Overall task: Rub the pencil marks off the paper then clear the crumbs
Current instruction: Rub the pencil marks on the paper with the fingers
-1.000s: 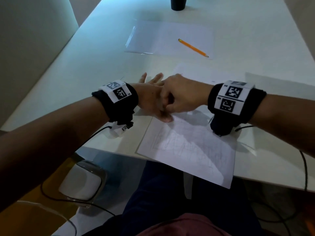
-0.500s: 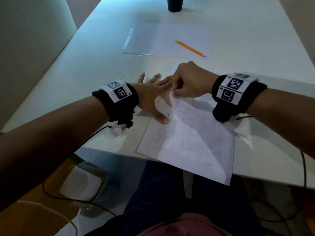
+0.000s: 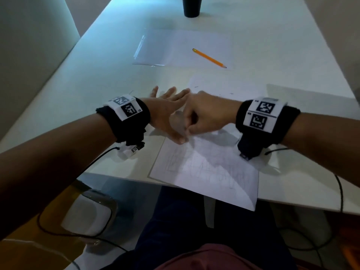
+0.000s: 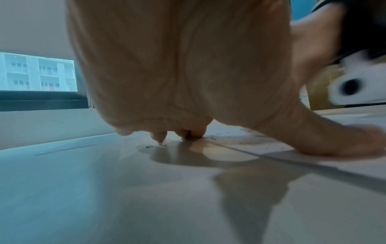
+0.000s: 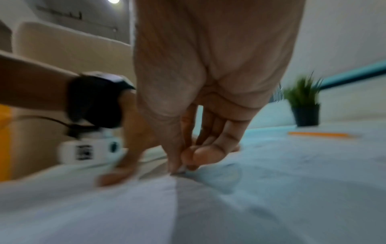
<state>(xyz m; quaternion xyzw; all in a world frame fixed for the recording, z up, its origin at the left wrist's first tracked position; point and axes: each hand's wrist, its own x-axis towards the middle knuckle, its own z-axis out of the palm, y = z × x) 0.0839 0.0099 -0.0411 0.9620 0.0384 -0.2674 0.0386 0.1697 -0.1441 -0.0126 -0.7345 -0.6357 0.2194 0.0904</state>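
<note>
A white paper (image 3: 210, 168) with faint pencil marks lies at the table's near edge. My left hand (image 3: 167, 114) lies flat with straight fingers on the table and the paper's left edge, thumb on the sheet (image 4: 338, 145). My right hand (image 3: 202, 115) is curled just right of it, pinching a small white eraser (image 5: 181, 170) between thumb and finger, its tip on the paper. Dark crumbs (image 4: 246, 137) lie scattered on the sheet near my left fingers. The eraser is hidden in the head view.
An orange pencil (image 3: 209, 58) lies on a second sheet (image 3: 175, 47) farther back. A dark cup (image 3: 191, 6) stands at the far end, and a potted plant (image 5: 304, 105) shows in the right wrist view. The table edge (image 3: 120, 178) runs under the paper.
My right hand moved back toward me across the paper after having been farther up half a second ago. The left hand has stayed in place.
</note>
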